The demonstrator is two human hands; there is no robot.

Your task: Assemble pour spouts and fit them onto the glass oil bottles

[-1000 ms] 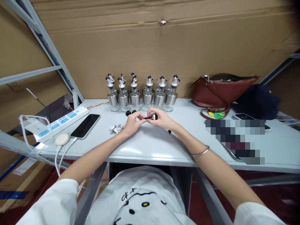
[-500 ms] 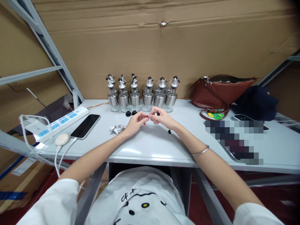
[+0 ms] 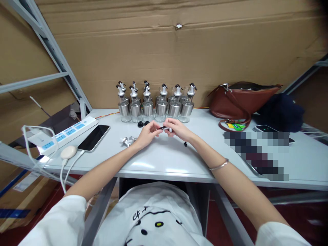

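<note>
My left hand (image 3: 147, 134) and my right hand (image 3: 176, 130) meet just above the grey table (image 3: 164, 160), fingertips pinched together on a small silver and black spout part (image 3: 164, 128). Behind them stand several glass and steel dispenser bottles (image 3: 155, 102) in rows against the cardboard wall. Two black caps (image 3: 142, 123) lie in front of the bottles. Loose silver spout pieces (image 3: 127, 140) rest left of my left wrist, and a tiny black piece (image 3: 185, 144) lies by my right wrist.
A phone (image 3: 93, 137), a white power strip (image 3: 64, 134) and a round white charger (image 3: 68, 152) lie at the left. A brown bag (image 3: 241, 97), a dark cloth (image 3: 282, 111) and another phone (image 3: 266, 128) sit at the right. A metal shelf frame (image 3: 55, 56) rises at the left.
Both hands stay in place and keep working the small part between the fingertips; its black end shows again between them after being hidden half a second ago.
</note>
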